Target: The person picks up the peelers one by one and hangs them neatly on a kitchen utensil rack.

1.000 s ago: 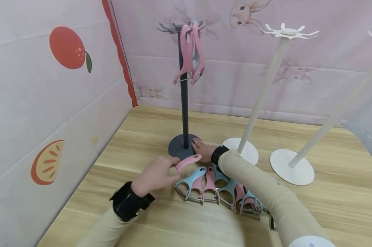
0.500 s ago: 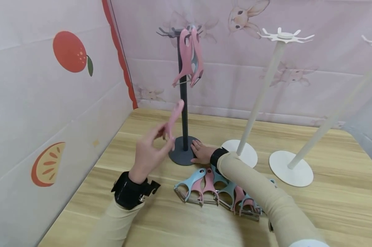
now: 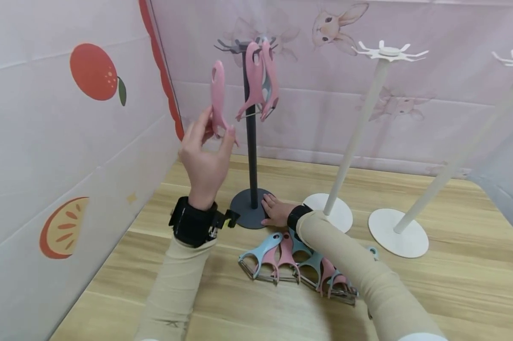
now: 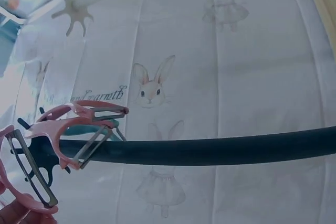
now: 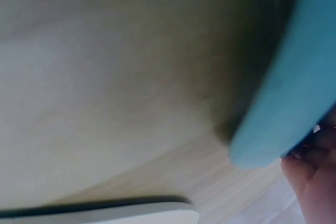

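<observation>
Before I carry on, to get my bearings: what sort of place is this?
Probably a staged work booth: a light wood-grain tabletop, a pink rabbit-print fabric backdrop, and a dark grey hook-topped stand hung with pink Y-shaped peelers.

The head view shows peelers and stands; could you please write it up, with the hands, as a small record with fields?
left hand: grips a pink peeler by its blade end, handle end up, not hung
right hand: rests on the round base of the black stand
black stand: two pink peelers hang from its hooks, a light-blue peeler partly behind them
white stands: two, right of the black one; no peelers on visible hooks
table: wood-grain; overlapping pink and light-blue peelers, partly hidden by the right sleeve
</observation>
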Demonstrator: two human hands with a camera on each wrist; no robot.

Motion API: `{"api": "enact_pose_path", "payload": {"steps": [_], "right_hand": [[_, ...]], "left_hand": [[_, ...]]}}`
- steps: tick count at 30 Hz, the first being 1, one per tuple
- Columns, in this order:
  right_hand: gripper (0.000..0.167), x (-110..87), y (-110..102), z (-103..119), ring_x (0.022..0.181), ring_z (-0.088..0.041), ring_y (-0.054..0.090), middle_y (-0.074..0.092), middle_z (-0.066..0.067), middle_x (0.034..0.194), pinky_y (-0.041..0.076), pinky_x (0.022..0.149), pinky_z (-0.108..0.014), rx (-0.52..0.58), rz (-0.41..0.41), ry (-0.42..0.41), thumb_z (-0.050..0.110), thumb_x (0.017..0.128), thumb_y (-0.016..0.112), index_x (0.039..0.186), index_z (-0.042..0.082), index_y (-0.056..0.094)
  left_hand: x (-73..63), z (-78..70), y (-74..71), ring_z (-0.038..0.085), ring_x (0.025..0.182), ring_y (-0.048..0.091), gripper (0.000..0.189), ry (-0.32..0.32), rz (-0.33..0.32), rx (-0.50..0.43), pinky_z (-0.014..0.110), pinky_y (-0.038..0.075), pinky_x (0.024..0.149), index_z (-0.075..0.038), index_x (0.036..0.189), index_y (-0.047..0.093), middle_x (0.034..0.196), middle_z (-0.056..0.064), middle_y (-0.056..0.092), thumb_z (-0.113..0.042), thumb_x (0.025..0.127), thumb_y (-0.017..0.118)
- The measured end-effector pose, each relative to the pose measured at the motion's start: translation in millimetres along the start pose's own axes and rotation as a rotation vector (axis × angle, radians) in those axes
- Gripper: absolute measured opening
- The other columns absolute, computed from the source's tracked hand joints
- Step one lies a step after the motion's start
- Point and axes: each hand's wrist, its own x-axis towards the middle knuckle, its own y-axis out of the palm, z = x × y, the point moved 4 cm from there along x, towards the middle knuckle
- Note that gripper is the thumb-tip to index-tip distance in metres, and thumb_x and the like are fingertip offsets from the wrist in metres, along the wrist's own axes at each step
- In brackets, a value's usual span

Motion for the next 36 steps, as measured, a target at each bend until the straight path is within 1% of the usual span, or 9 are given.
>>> {"api": "enact_pose_path", "payload": {"steps": [4, 8, 11, 15, 19, 21, 28, 32, 36], "right_hand": [[0.070, -1.3, -1, 1, 0.141, -0.031, 0.002, 0.005, -0.021, 0.153, 0.013, 0.112, -0.036, -0.002, -0.006, -0.001, 0.041, 0.098, 0.041, 0.147, -0.003, 0.015], [0.068, -0.8, -3, 2, 0.141, -0.030, 0.003, 0.005, -0.020, 0.153, 0.013, 0.112, -0.036, 0.003, 0.002, 0.000, 0.038, 0.099, 0.042, 0.146, -0.004, 0.016], [0.070, 7.2, 2, -3, 0.141, -0.029, 0.001, 0.003, -0.020, 0.153, 0.011, 0.112, -0.036, 0.021, 0.005, -0.011, 0.039, 0.098, 0.042, 0.146, -0.003, 0.015], [0.077, 20.1, 13, -15, 0.141, -0.028, -0.004, -0.001, -0.020, 0.154, 0.007, 0.112, -0.033, 0.064, -0.016, -0.047, 0.049, 0.096, 0.039, 0.147, -0.002, 0.013], [0.075, 17.0, 11, -13, 0.141, -0.028, -0.004, -0.001, -0.019, 0.154, 0.007, 0.112, -0.033, 0.058, -0.007, -0.039, 0.047, 0.097, 0.040, 0.147, -0.002, 0.012], [0.070, 9.2, 5, -7, 0.141, -0.029, 0.000, 0.003, -0.020, 0.153, 0.011, 0.112, -0.035, 0.040, 0.000, -0.019, 0.039, 0.098, 0.044, 0.146, -0.003, 0.015], [0.069, -5.5, -4, 3, 0.141, -0.031, 0.002, 0.004, -0.022, 0.153, 0.013, 0.112, -0.036, -0.005, -0.014, -0.022, 0.038, 0.099, 0.042, 0.146, -0.004, 0.015], [0.069, -6.2, -5, 2, 0.141, -0.032, 0.002, 0.003, -0.022, 0.153, 0.013, 0.112, -0.036, 0.006, -0.016, -0.028, 0.037, 0.099, 0.042, 0.146, -0.005, 0.014], [0.069, -5.7, -5, 2, 0.140, -0.033, 0.002, 0.003, -0.023, 0.152, 0.012, 0.112, -0.037, 0.025, -0.016, -0.037, 0.036, 0.099, 0.044, 0.146, -0.006, 0.015]], "left_hand": [[13.0, -1.1, 10.0, 0.029, 0.080, 0.054, 0.041, -0.005, -0.012, 0.029, 0.036, 0.050, 0.075, 0.008, 0.117, 0.060, 0.090, 0.022, 0.061, -0.011, 0.082, 0.070], [19.9, -0.7, 18.7, 0.028, 0.081, 0.054, 0.041, 0.007, -0.023, 0.034, 0.035, 0.049, 0.076, 0.009, 0.116, 0.060, 0.091, 0.022, 0.061, -0.012, 0.082, 0.070], [22.8, 0.3, 24.2, 0.029, 0.081, 0.053, 0.041, 0.018, -0.026, 0.038, 0.033, 0.047, 0.077, 0.008, 0.116, 0.059, 0.090, 0.021, 0.061, -0.013, 0.083, 0.070], [25.0, 3.0, 31.0, 0.029, 0.080, 0.050, 0.042, 0.020, -0.025, 0.047, 0.031, 0.043, 0.075, 0.007, 0.117, 0.059, 0.091, 0.020, 0.061, -0.015, 0.083, 0.070], [22.7, 6.9, 36.5, 0.028, 0.079, 0.049, 0.044, 0.000, -0.022, 0.072, 0.029, 0.038, 0.073, 0.007, 0.117, 0.059, 0.091, 0.020, 0.059, -0.018, 0.083, 0.071], [20.4, 8.8, 38.6, 0.029, 0.081, 0.050, 0.046, -0.014, -0.017, 0.088, 0.029, 0.038, 0.073, 0.008, 0.118, 0.058, 0.093, 0.021, 0.059, -0.020, 0.083, 0.071], [13.5, 15.0, 40.1, 0.028, 0.093, 0.051, 0.052, -0.040, -0.003, 0.091, 0.032, 0.038, 0.084, 0.008, 0.121, 0.055, 0.104, 0.021, 0.059, -0.020, 0.081, 0.073], [7.0, 19.7, 37.4, 0.025, 0.108, 0.051, 0.057, -0.069, 0.035, 0.076, 0.032, 0.038, 0.092, 0.007, 0.126, 0.051, 0.118, 0.021, 0.056, -0.020, 0.081, 0.072], [-6.3, 24.5, 30.5, 0.024, 0.113, 0.048, 0.061, -0.133, 0.090, 0.076, 0.033, 0.042, 0.091, 0.006, 0.131, 0.047, 0.125, 0.020, 0.052, -0.019, 0.082, 0.072]]}}
